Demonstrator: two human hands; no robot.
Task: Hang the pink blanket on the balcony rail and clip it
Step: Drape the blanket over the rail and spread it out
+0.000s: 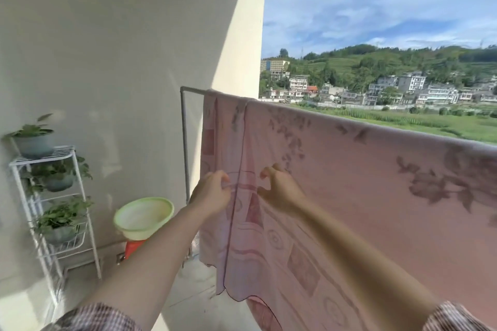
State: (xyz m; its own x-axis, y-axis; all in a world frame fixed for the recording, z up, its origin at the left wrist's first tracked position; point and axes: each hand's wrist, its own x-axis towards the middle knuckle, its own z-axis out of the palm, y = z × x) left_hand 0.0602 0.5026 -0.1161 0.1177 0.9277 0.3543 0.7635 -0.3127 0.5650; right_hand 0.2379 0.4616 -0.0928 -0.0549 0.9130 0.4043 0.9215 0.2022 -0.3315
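1. The pink blanket (363, 185) is draped over the balcony rail (192, 90) and hangs down on the near side, its flower print showing dark on the right and a pattern of squares and bands running along its left border
2. Its left end lies in loose vertical folds just inside the rail's upright post (185, 142), and the scalloped lower edge hangs above the balcony floor
3. The left hand (211, 192) is at the blanket's left edge, fingers curled in and pinched on a fold of the cloth
4. The right hand (278, 187) is just beside it, a little further in on the cloth, fingers bent and thumb apart; it presses on or grips the fabric, but which of the two I cannot tell
5. Both forearms reach forward from plaid sleeves (99, 317) at the bottom of the view
6. Left of the blanket, near the wall, a pale green basin (144, 216) rests on a red stool (133, 247)
7. Further left stands a white wire shelf (53, 212) with potted plants (33, 138) on its tiers
8. Beyond the rail lie green fields, houses (411, 90) and wooded hills under a cloudy blue sky
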